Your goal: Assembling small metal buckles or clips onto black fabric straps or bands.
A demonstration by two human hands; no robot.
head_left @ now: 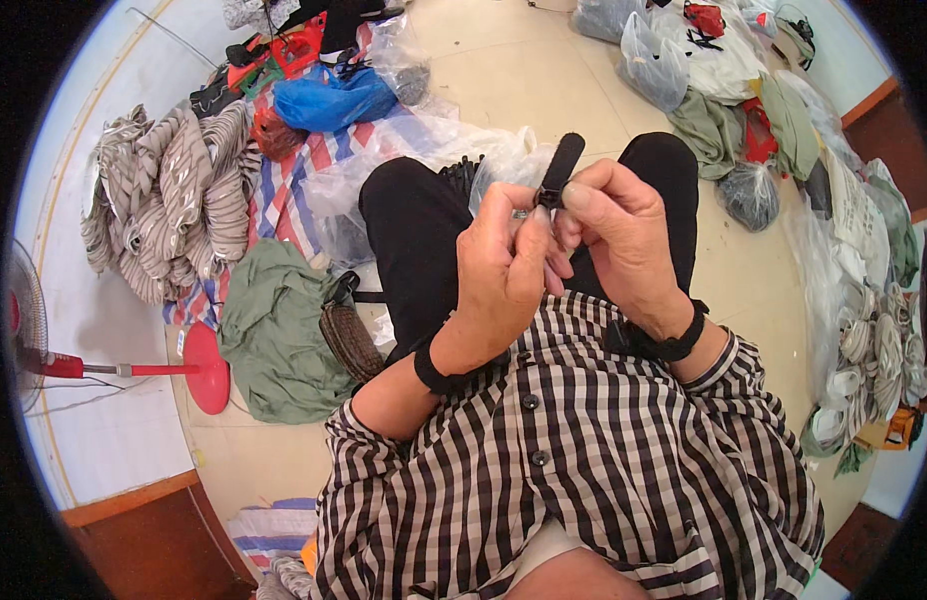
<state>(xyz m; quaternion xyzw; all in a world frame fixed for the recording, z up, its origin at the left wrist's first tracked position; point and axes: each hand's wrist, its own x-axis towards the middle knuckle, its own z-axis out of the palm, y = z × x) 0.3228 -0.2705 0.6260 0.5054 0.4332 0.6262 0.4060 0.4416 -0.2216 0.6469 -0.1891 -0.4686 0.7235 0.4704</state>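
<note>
A pale tiled floor spreads around the seated person, with a heap of striped cloth lying far to the left and a green cloth nearer the knee. Above the lap, the left hand and right hand meet, fingers pinched tight around the lower end of a black strap, which stands upright between them, with a small metal piece at the left fingertips.
</note>
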